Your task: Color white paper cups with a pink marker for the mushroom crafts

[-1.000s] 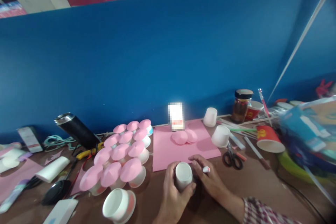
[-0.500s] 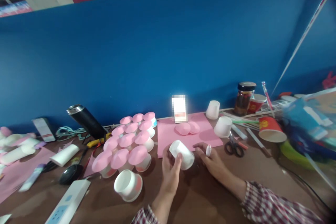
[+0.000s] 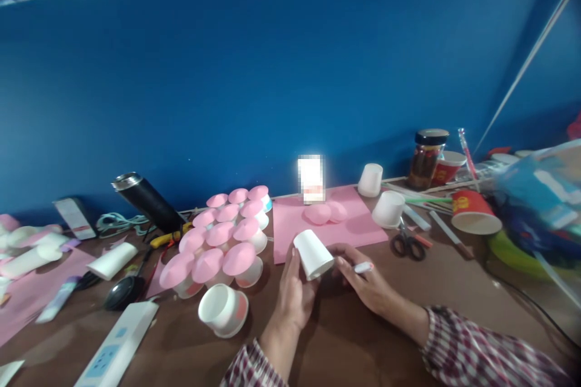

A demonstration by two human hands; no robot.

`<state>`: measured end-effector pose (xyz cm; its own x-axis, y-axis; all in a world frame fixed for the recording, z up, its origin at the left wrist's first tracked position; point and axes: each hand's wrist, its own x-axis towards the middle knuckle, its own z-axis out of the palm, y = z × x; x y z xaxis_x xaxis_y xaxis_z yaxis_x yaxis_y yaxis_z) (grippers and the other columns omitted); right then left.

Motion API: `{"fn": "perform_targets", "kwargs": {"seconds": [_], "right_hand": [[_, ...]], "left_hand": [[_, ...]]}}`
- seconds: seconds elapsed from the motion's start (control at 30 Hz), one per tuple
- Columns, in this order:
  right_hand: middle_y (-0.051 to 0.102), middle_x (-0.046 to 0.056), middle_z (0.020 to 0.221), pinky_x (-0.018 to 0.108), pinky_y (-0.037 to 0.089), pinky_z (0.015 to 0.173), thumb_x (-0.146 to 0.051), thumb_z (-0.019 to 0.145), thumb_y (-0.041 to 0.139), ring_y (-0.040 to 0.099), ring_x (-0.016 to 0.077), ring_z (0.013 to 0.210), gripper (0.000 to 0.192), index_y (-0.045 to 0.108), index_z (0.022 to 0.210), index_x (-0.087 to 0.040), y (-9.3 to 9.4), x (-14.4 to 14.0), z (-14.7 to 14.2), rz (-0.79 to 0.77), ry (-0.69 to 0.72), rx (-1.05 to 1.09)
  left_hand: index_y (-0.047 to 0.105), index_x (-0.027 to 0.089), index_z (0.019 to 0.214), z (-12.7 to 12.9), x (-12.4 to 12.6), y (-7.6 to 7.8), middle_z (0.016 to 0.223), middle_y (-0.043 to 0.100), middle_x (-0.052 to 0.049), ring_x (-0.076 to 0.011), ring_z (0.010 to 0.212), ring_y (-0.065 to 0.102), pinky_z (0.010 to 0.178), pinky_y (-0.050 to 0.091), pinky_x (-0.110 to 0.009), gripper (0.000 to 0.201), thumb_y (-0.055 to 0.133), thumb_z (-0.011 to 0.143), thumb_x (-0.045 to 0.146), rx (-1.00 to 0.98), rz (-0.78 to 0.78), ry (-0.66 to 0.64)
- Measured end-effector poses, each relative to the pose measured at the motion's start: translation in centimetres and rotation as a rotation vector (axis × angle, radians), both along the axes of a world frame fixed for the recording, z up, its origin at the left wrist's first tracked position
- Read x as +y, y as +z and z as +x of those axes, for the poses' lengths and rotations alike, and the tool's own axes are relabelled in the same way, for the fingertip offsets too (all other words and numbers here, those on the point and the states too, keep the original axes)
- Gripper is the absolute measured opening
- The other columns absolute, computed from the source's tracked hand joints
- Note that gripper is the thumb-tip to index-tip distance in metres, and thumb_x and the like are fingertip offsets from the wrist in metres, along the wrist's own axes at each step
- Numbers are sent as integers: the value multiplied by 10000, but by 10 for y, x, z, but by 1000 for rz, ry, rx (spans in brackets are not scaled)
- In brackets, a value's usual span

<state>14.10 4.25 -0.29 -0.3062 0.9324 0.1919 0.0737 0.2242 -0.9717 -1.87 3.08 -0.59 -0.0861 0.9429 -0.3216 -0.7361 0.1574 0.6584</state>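
A plain white paper cup [image 3: 313,255] lies tilted in my left hand [image 3: 294,297], which is closed around its lower left side. My right hand [image 3: 365,281] is beside the cup's right rim, fingertips at or very near it. A white pen [image 3: 363,267] with a reddish end sticks out from between the fingers of my right hand; its other end is hidden. Behind the cup, pink paper rounds [image 3: 320,213] rest on a pink sheet [image 3: 290,236]. To the left stand several white cups topped with pink paper cones [image 3: 220,234].
Near me at left are a stack of white cups [image 3: 223,310] and a power strip [image 3: 118,344]. Scissors [image 3: 407,246], upturned white cups [image 3: 388,210] and a red paper cup [image 3: 475,213] lie at right. A black flask [image 3: 149,205] leans near the blue partition [image 3: 290,72].
The cup in my left hand has turned, its wide rim now facing lower right. My right hand has come closer to that rim, and the pen has tipped from upright to nearly level.
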Motion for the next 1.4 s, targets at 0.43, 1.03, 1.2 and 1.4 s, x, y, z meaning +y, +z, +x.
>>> {"fn": "perform_targets", "kwargs": {"seconds": [0.43, 1.03, 1.2, 1.4], "right_hand": [[658, 27, 793, 273, 510, 629, -411, 978, 470, 595, 159, 660, 314, 632, 1123, -185, 2, -2, 1, 50, -33, -62], [660, 106, 1201, 357, 510, 910, -410, 987, 466, 623, 245, 1069, 388, 542, 1309, -208, 14, -6, 3, 90, 15, -50], [642, 118, 1241, 393, 504, 960, -469, 978, 472, 611, 249, 1124, 472, 458, 1394, -246, 14, -10, 2, 71, 57, 24], [564, 128, 1353, 415, 479, 997, -485, 968, 491, 566, 253, 1198, 526, 394, 1432, -255, -4, 0, 4, 97, -138, 75]], "left_hand": [[618, 43, 1120, 5, -2, 24, 805, 720, -115, -234, 855, 702, 774, 577, -347, 377, 513, 940, 358, -297, -145, -115], [702, 122, 918, 9, -7, 14, 780, 712, -49, -185, 757, 652, 803, 509, -312, 346, 654, 836, 455, 41, 41, -215], [690, 112, 1061, 9, -7, 16, 949, 741, -118, -258, 904, 680, 834, 500, -347, 540, 624, 809, 584, 127, 37, -220], [627, 166, 1190, 11, -9, 14, 1163, 693, -134, -279, 1111, 619, 950, 462, -382, 557, 527, 863, 605, 51, 169, -207]]}}
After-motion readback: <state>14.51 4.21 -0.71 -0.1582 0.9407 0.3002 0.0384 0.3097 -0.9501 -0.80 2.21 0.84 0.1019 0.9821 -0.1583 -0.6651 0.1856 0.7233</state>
